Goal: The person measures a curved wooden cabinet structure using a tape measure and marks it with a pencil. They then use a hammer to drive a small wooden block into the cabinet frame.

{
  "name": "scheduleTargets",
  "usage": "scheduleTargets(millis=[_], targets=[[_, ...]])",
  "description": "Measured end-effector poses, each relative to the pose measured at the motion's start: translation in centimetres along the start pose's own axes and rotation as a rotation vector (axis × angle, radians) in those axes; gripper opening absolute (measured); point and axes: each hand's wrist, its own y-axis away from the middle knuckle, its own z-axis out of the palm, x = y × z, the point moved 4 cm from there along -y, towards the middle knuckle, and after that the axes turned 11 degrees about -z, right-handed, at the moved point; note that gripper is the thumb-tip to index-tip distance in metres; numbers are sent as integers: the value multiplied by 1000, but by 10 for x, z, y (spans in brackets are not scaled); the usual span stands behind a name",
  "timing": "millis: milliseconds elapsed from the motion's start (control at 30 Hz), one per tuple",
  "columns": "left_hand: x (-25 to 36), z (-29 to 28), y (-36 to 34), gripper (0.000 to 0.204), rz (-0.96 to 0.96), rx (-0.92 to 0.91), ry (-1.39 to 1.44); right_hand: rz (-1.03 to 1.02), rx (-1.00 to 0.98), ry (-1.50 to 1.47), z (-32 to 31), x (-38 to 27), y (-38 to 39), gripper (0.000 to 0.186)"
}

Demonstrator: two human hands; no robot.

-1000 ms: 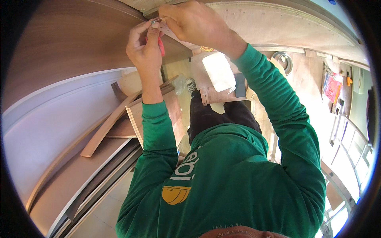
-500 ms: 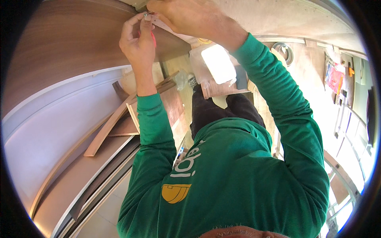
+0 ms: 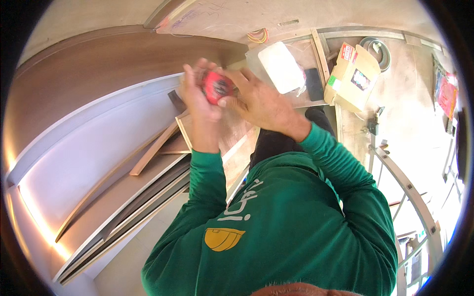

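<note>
My left hand point(image 3: 197, 93) holds a rounded red tape measure point(image 3: 217, 88) with dark marks on its face. Its fingers are blurred and lie along the far side of the case. My right hand point(image 3: 264, 101) closes on the near right edge of the same case, thumb at its lower rim and fingers bent beside it. Both hands are in front of my body, left of the white flat box point(image 3: 281, 66). No drawn-out blade can be made out.
A brown wood-faced panel point(image 3: 123, 54) runs along the far left. Wood strips point(image 3: 155, 148) lean beneath it. To the right are an open cardboard box point(image 3: 353, 79), a coiled band point(image 3: 377, 52) and a metal ladder point(image 3: 407, 182). Coloured wires point(image 3: 257, 35) hang from the far wall.
Both hands have come down and nearer to me from the panel's far corner. The red tape measure, mostly hidden in my left palm before, now shows between both hands. My view has shifted.
</note>
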Motion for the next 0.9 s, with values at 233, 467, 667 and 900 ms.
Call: scheduleTargets(millis=[233,467,667,900], targets=[[-60,-15,64,65,-141,158,-213,403,180,-998,68,31,84,49],[-57,-66,82,57,24,-216,-1007,327,68,-1146,96,36,123,37],[-51,-94,87,98,63,-546,-1517,476,152,-910,122,29,149,30],[-47,-98,115,116,188,-711,-1722,402,289,-894,148,13,174,13]])
